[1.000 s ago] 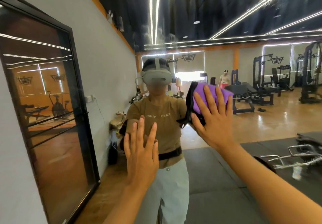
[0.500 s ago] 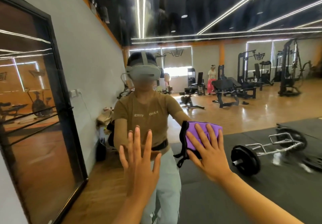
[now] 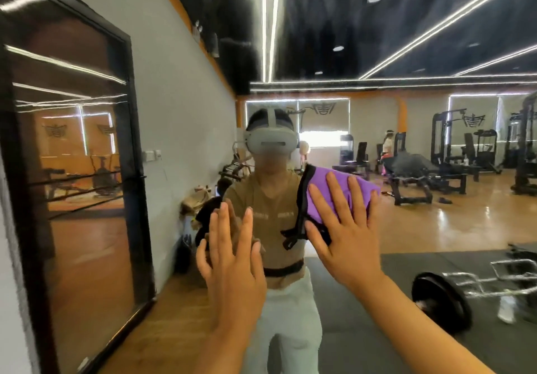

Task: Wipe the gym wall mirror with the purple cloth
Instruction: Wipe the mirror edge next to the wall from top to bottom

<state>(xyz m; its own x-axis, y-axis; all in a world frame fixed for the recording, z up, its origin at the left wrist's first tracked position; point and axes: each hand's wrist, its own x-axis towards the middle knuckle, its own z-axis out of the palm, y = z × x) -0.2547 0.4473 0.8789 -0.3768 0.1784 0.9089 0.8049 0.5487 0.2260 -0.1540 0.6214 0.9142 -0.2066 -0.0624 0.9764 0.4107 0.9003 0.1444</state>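
Currently, head view: right hand (image 3: 345, 237) presses the purple cloth (image 3: 340, 196) flat against the wall mirror (image 3: 377, 272), fingers straight and spread, cloth only pinned, not gripped. Left hand (image 3: 232, 269) rests flat on the glass just left of the cloth, fingers straight, holding nothing.

Risks, judged: cloth may slide out from under the palm; bare left palm likely smears the glass.

Only one view: my head cam, wide-angle, facing the wall mirror (image 3: 377, 141) straight on at arm's reach. Its glass fills most of the frame; the black-framed door (image 3: 72, 170) on the left wall recedes at the edge.
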